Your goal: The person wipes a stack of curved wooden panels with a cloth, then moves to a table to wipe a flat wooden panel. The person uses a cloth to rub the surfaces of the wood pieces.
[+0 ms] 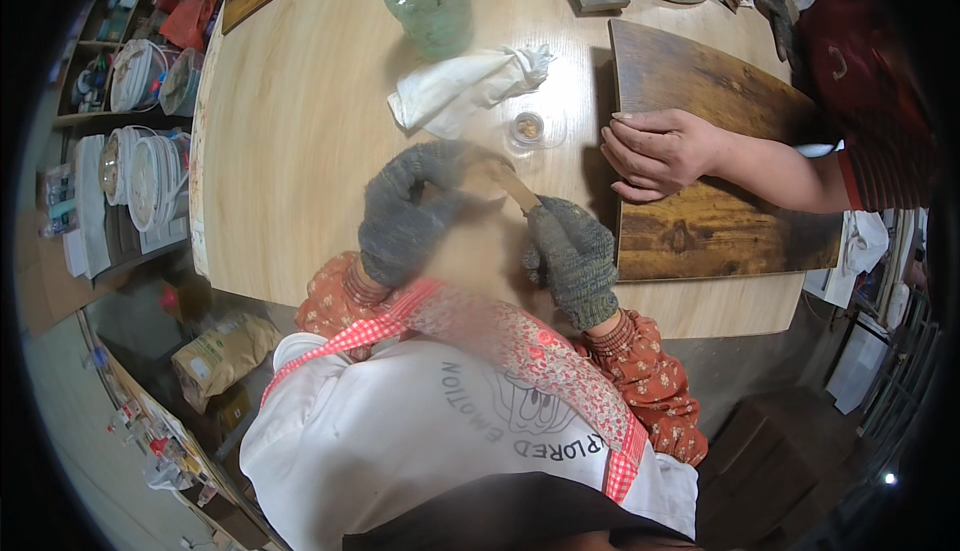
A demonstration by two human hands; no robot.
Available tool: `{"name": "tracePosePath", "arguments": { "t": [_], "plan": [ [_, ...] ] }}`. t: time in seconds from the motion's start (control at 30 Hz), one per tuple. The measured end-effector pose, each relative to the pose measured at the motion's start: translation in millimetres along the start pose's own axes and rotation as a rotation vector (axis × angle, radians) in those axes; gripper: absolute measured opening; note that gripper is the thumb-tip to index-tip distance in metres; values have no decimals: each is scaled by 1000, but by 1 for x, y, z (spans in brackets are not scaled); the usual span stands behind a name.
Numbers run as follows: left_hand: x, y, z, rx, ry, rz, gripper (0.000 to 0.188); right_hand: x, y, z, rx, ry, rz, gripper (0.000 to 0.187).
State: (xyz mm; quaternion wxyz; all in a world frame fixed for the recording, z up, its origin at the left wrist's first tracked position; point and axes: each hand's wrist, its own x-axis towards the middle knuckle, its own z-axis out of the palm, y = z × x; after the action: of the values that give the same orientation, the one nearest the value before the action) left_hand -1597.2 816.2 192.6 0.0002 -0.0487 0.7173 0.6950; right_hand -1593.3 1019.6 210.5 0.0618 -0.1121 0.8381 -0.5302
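Both my hands wear grey knit gloves and are held just over the near edge of the table. My right hand (575, 256) is closed around the lower end of a thin flat tan strip (518, 191), which looks like wood and points up and left toward the other glove. My left hand (410, 206) has its fingers curled at the strip's far end; a blurred patch hides what they grip. Beyond them stands a small clear round cup (528, 129) with brown bits inside, next to a crumpled white cloth (470, 86).
A green glass jar (427, 11) stands at the far side of the pale wooden table (290, 141). On the right lies a dark wood-grain board (720, 221), with another person's hand (655, 154) over its left edge. Shelves with white tubs (140, 176) are at left.
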Motion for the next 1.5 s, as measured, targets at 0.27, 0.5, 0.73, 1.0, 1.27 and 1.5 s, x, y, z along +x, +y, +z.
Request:
{"name": "tracePosePath", "arguments": {
  "t": [0.27,0.5,0.73,1.0,1.27,1.5],
  "plan": [
    [12,14,4,-17,-47,-108,21,-4,17,-1,475,-50,176,20],
    [12,-19,1,-159,-95,4,37,-2,7,-2,358,-56,388,26],
    [12,-46,12,-346,21,-29,66,-2,19,5,257,-111,345,25],
    [14,-31,11,415,-139,221,48,-6,34,7,-278,-61,-311,33],
    [11,1,2,33,-179,-60,40,-3,30,8,-84,-30,-256,25],
    [28,24,1,245,-185,-86,24,5,-16,-21,366,-161,471,20]
  ]
}}
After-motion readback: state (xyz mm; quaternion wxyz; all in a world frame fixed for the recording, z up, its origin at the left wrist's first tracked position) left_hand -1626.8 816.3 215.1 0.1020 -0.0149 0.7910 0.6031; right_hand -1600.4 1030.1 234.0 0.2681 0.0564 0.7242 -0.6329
